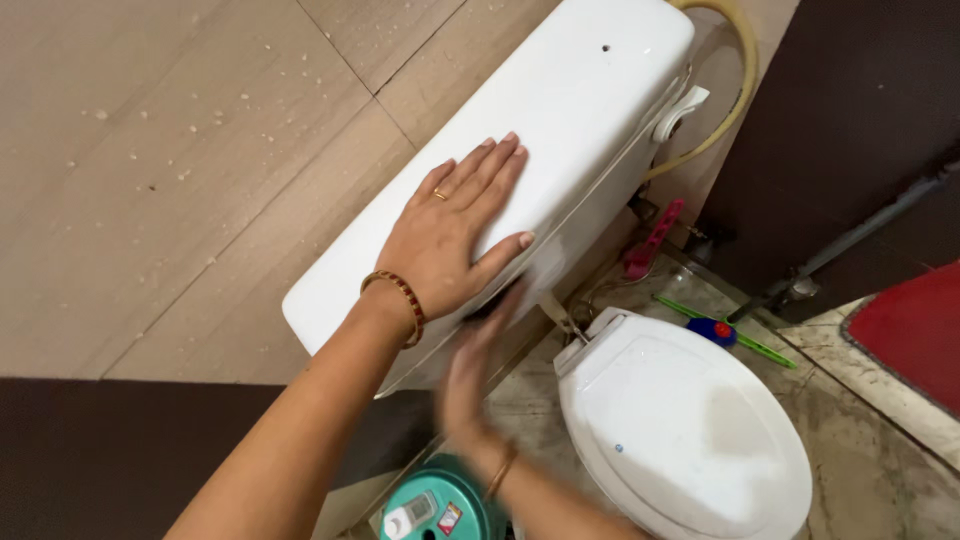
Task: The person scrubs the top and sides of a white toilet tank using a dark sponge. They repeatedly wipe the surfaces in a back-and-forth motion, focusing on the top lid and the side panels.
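Closest to the camera sits one round green tub (pixel 440 490) on the floor, with two small things lying in it: a little white bottle (pixel 400 520) and a small packet (pixel 450 517). I cannot tell more about them.

Just above the tub is the right hand (pixel 470 375). It is blurry, so it is moving fast. Its fingers reach up to the front of the white tank (pixel 590 90), right under the lid edge. I cannot tell if it is holding anything; something dark shows at the fingertips, but it is too smeared to name. One thin bangle is on this wrist.

The left hand (pixel 445 240) lies flat on top of the tank, fingers wide and spread. It holds nothing. Pressing down like this probably keeps the lid from sliding while the other hand works below. This hand has one gold ring and one red and gold bangle (pixel 400 300).

The tank is one big white box against the tiled wall. It has one white flush handle (pixel 680 110) on its side and one yellowish hose (pixel 740 80) curling behind it.

To the right, lower down, is one white toilet (pixel 690 430) with its lid shut.

Farther back, on the floor, lie one pink brush (pixel 652 240) and one green stick with a blue and red part (pixel 725 332). One red mat (pixel 915 325) shows at the far right edge.
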